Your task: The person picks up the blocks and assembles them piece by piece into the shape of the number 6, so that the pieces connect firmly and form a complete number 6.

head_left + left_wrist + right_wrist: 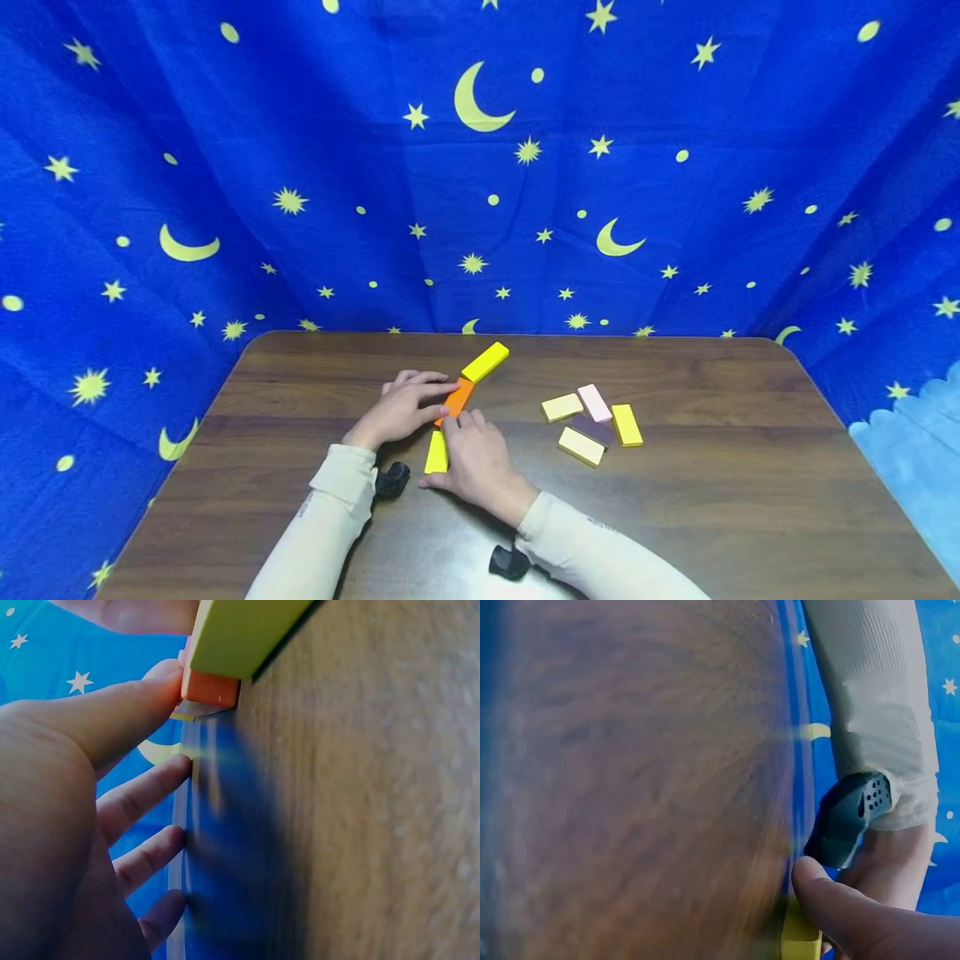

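Three blocks lie end to end in a bent line in the head view: a far yellow block (486, 362), an orange block (459, 400) and a near yellow block (436, 454). My left hand (401, 408) is at the orange block's left side, thumb and index finger touching it, the other fingers spread. My right hand (480, 457) holds the near yellow block lengthwise, thumb by its near end and fingertips by the orange block. The right hand hides part of that junction. In the right wrist view the thumb lies beside the yellow block (800, 937).
Right of the hands lies a loose group: a pale yellow block (562, 407), a pink block (594, 403), a dark block (592, 431), a cream block (581, 447) and a yellow block (627, 426). A blue star-patterned curtain (360, 275) borders the brown table (712, 500).
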Demonstrator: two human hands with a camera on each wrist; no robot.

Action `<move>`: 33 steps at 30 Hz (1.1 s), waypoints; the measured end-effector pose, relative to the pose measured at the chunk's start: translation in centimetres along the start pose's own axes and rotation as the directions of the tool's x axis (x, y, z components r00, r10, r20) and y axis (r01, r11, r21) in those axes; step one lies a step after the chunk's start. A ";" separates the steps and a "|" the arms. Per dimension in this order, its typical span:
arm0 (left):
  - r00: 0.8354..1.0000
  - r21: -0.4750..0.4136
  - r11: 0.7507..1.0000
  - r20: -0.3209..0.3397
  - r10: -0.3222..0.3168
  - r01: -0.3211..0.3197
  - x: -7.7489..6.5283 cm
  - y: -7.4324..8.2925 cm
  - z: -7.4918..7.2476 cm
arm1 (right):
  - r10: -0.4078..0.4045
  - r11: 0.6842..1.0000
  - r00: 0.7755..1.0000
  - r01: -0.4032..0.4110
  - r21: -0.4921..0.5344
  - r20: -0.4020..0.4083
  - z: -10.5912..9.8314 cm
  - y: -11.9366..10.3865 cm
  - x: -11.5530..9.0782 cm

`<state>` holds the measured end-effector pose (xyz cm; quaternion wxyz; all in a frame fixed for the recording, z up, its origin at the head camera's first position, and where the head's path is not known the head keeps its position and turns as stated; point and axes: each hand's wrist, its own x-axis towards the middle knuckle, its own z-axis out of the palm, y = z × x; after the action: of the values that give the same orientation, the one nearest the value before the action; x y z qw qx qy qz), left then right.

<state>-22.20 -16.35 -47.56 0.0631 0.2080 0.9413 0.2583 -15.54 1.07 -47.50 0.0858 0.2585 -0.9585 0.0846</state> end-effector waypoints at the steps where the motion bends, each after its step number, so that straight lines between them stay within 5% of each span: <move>1: 1.000 0.000 1.000 0.000 -0.003 0.003 0.0 0.0 0.0 | 0.002 1.000 1.000 -0.002 0.016 0.017 -0.1 0.0 0.0; 9: 1.000 0.003 1.000 0.008 -0.011 0.011 -0.3 -0.1 0.3 | -0.087 0.972 0.993 0.066 0.225 0.085 -1.1 1.4 -0.5; 19: 1.000 0.009 1.000 0.013 -0.015 0.015 0.2 0.1 0.4 | -0.316 0.923 0.948 0.298 0.242 0.039 -0.7 3.4 -0.3; 33: 1.000 0.009 1.000 0.024 -0.010 0.009 0.1 -0.1 0.1 | -0.307 0.922 0.951 0.289 0.258 0.033 -0.5 3.4 0.0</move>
<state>-22.30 -16.34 -47.65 0.0745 0.2069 0.9426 0.2513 -17.18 4.04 -47.45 0.0295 0.4128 -0.8921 0.1811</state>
